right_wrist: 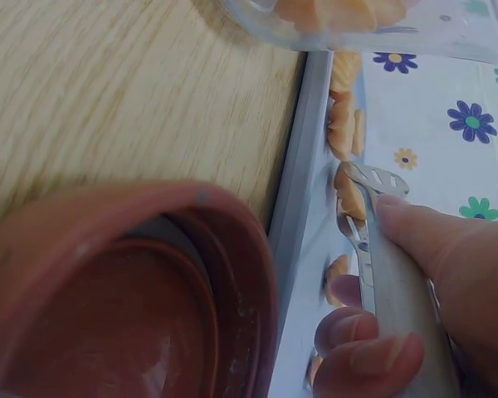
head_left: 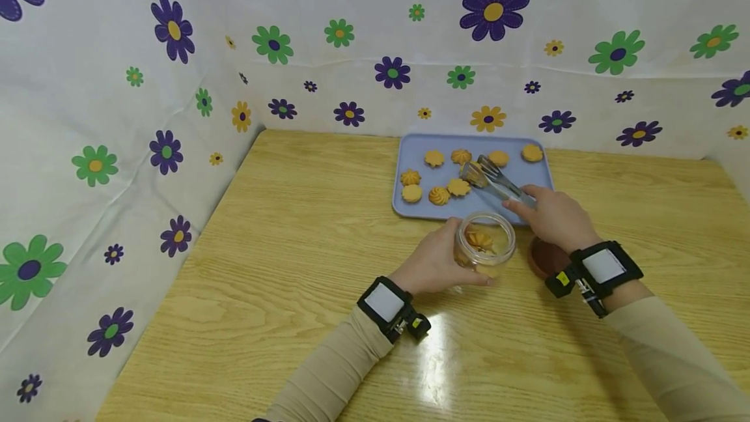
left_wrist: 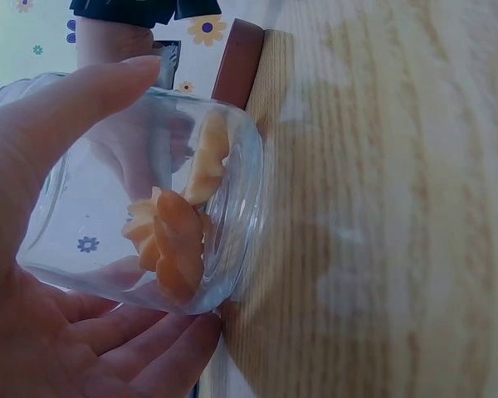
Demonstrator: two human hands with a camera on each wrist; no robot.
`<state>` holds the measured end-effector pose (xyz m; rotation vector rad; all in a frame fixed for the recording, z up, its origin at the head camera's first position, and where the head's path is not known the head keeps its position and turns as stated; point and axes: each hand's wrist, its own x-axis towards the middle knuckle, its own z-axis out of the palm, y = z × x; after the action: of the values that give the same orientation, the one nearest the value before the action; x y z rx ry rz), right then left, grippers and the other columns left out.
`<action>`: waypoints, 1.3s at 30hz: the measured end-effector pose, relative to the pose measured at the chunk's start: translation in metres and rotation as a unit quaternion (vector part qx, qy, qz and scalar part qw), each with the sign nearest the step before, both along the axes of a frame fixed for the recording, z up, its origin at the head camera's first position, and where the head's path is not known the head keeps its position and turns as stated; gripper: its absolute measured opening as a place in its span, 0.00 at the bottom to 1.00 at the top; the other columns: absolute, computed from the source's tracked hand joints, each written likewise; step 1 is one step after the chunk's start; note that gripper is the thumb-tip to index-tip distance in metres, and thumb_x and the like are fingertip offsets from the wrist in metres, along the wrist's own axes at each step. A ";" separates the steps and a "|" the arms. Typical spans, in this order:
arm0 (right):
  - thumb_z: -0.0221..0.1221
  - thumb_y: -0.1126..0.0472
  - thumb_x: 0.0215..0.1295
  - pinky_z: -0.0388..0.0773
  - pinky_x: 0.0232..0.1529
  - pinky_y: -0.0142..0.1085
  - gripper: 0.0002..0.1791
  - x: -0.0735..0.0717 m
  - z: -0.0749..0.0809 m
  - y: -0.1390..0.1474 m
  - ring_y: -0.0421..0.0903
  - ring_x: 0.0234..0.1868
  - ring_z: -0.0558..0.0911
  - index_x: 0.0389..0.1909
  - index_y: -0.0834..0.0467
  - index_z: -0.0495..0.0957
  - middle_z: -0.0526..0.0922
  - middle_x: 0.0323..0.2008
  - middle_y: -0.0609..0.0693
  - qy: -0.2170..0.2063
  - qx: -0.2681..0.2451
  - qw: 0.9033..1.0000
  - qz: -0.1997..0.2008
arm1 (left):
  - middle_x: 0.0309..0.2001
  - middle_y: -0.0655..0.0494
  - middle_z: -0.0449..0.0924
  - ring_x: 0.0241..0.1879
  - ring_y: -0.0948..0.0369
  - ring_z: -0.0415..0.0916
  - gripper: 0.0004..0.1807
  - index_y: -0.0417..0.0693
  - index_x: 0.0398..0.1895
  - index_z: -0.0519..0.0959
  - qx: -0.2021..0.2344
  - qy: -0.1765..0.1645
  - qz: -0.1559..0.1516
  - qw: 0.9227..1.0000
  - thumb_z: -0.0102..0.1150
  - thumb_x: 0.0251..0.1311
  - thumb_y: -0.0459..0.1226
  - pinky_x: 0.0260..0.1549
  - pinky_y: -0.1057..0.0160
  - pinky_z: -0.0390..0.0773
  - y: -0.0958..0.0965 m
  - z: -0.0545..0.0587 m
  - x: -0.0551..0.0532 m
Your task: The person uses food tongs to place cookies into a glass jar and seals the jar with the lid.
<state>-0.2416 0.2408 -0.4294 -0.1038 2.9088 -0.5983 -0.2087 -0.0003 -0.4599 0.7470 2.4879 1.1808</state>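
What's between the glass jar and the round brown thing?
Just bare wooden table separates the jar from the brown thing; the head view shows it.

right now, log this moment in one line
left hand: holds clear jar, cookies inside | right hand: holds tongs over blue tray | tray: more cookies

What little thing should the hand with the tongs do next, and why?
I'd guess the right hand should gently squeeze the tongs, because their ends seem to lie on either side of one cookie on the tray, and the left hand holds a nearby jar with cookies inside.
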 end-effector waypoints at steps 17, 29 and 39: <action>0.49 0.38 0.76 0.73 0.30 0.45 0.42 -0.004 0.004 -0.005 0.55 0.34 0.78 0.71 0.72 0.68 0.83 0.44 0.66 -0.008 0.000 1.000 0.010 | 0.58 0.53 0.78 0.58 0.59 0.77 0.52 0.46 0.69 0.65 0.000 -0.002 0.001 1.000 0.80 0.43 0.55 0.59 0.58 0.79 0.000 -0.001 0.000; 0.49 0.42 0.77 0.65 0.24 0.40 0.36 0.000 0.004 -0.001 0.49 0.25 0.73 0.68 0.70 0.73 0.77 0.28 0.57 0.003 -0.008 1.000 0.013 | 0.58 0.53 0.78 0.58 0.59 0.77 0.52 0.46 0.69 0.65 0.001 0.001 0.001 1.000 0.80 0.42 0.55 0.59 0.59 0.79 0.002 0.002 -0.001; 0.45 0.35 0.76 0.61 0.22 0.40 0.43 0.026 0.029 0.011 0.50 0.26 0.73 0.69 0.70 0.71 0.75 0.28 0.57 0.036 -0.025 0.999 0.010 | 0.59 0.53 0.78 0.58 0.59 0.77 0.53 0.46 0.70 0.65 0.007 -0.002 0.002 1.000 0.81 0.42 0.54 0.60 0.58 0.78 0.001 -0.001 -0.001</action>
<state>-0.2152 0.2523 -0.4002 -0.1635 2.9583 -0.6768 -0.2095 0.0006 -0.4608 0.7435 2.4811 1.2001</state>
